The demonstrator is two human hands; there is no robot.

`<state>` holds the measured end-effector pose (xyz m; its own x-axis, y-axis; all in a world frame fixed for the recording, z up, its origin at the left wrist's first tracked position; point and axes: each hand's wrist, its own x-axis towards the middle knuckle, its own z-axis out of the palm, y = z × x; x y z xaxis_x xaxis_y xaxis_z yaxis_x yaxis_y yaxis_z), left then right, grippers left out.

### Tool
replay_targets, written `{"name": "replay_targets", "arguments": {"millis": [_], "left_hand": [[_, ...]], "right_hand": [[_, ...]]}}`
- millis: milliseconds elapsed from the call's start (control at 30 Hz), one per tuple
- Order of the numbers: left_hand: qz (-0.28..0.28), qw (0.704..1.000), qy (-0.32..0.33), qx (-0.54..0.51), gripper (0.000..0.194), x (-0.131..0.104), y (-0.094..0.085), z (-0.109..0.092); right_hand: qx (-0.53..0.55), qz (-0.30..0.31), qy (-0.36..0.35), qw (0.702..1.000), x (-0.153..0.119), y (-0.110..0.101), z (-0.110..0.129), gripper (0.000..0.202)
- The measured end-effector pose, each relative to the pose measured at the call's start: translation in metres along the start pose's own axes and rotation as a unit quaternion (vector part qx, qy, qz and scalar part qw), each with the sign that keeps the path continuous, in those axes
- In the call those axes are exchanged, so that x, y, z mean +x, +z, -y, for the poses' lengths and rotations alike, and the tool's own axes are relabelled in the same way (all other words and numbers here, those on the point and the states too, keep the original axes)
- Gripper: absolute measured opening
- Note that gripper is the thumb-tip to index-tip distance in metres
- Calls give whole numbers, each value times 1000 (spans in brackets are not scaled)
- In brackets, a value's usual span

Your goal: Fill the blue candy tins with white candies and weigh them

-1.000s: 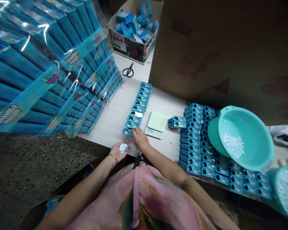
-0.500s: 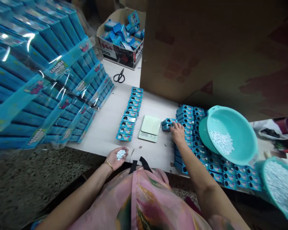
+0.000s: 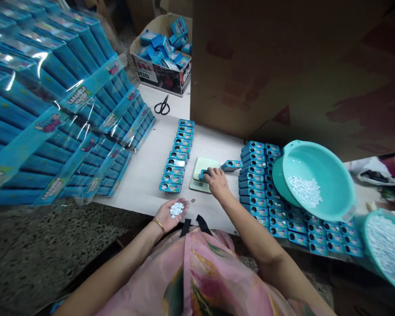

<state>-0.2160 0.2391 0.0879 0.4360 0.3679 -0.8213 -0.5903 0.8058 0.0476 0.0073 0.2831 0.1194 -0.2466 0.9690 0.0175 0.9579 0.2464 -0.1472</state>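
My left hand is cupped palm up near the table's front edge and holds a small heap of white candies. My right hand grips a small blue candy box with its fingertips, at the pale kitchen scale. Whether the box bears fully on the scale I cannot tell. Just right of the scale stands another blue box with a round hole in its top. Left of the scale runs a row of similar boxes, some with white showing in the holes.
Rows of blue boxes fill the right side, with a turquoise basin of candies on them. A second basin holds more. Plastic-wrapped packs stand left, scissors and a carton behind. Tall cardboard borders the back.
My right hand has moved left from beside the stacked boxes to the scale, bringing one blue box along. My left hand with the candies has shifted slightly right.
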Motion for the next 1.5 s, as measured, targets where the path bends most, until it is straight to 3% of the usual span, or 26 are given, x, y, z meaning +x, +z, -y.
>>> {"name": "replay_targets", "arguments": {"millis": [100,233,367,767,900,1133,1233,1367,1500], "left_hand": [[20,1000,-1,6,13,-1,1,2],[46,999,-10,9,14,2,-2,9],[89,996,-30,-5,20,4,-3,14],[41,998,-33,27,12,6,-10,22],[50,998,-32,13,11,12,-6,21],[60,998,-7,19,19,14,6,14],[66,998,-11,6,16,16,13,13],[102,994,-42,-24,9,22,20,15],[115,991,-66,-8,13,26,17,17]], "right_hand": [[43,-24,-15,999,-14,0,17,30],[131,55,-146,979,-43,3,69,29],[129,97,-151,975,-56,10,99,32],[124,135,-141,973,-61,22,92,13],[213,91,-98,968,-60,17,83,15],[350,-51,46,934,-44,-7,33,16],[357,-32,7,934,-41,-14,36,17],[340,37,-90,936,-46,-14,62,19],[285,61,-102,951,-51,-6,76,19]]}}
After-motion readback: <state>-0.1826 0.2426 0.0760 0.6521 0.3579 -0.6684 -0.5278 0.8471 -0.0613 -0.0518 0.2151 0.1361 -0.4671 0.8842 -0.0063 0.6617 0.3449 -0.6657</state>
